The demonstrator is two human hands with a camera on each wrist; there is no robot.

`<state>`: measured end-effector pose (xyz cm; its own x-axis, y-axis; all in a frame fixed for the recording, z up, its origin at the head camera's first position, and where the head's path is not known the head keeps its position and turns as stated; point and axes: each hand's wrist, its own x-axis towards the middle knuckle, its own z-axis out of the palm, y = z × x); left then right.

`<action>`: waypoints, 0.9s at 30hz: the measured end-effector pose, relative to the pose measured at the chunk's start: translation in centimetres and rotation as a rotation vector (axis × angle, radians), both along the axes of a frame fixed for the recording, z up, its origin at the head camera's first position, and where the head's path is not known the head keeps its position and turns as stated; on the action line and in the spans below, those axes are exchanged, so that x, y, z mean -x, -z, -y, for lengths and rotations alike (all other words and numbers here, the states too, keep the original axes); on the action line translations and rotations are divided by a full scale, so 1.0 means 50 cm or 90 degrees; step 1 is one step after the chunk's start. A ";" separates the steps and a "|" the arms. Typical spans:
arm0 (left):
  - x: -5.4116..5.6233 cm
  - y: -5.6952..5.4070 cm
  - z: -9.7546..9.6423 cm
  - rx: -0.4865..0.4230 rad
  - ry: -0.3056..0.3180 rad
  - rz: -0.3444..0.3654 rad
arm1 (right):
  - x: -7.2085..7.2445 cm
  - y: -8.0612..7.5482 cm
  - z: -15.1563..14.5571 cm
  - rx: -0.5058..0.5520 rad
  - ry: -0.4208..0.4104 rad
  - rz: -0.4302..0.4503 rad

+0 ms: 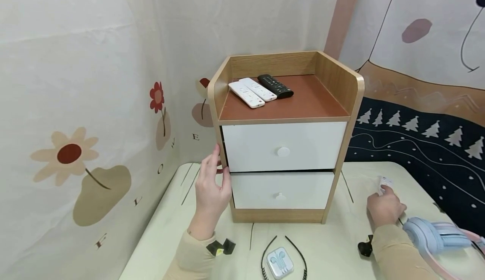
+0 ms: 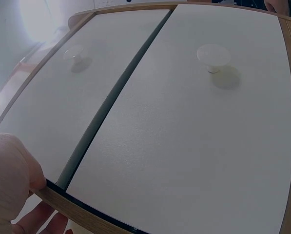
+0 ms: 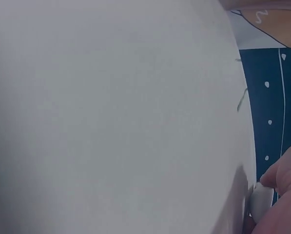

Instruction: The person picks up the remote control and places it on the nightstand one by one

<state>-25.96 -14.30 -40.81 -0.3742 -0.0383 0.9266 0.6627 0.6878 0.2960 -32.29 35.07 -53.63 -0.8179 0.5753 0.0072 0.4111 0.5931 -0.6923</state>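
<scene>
A small wooden cabinet (image 1: 278, 216) with two white drawers stands on the table. My left hand (image 1: 213, 189) holds its left side panel, thumb at the front edge and fingers on the outer side, as the left wrist view shows. Both drawer fronts, the upper (image 1: 250, 147) and the lower (image 1: 254, 191), sit nearly flush. Off to the right, my right hand (image 1: 385, 207) pinches a white rounded-edge object (image 3: 261, 202) with faint markings, low over the tabletop. Most of that object is hidden by the fingers; I cannot tell its kind.
Two white remotes (image 1: 246, 94) and a black remote (image 1: 275, 86) lie on the cabinet's brown top. In front are a black headband (image 1: 302, 257) and boxed earphones (image 1: 280, 263). Blue and pink headphones (image 1: 424, 233) lie beside the right forearm. A printed curtain (image 1: 417, 145) hangs behind.
</scene>
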 end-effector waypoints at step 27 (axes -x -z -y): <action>0.002 0.000 0.001 -0.004 -0.002 0.004 | 0.017 -0.074 0.063 0.121 0.064 -0.211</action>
<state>-26.06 -14.35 -40.84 -0.3802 -0.0445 0.9238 0.6591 0.6877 0.3044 -33.13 31.91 -49.91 -0.7282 0.6693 0.1476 0.1963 0.4100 -0.8907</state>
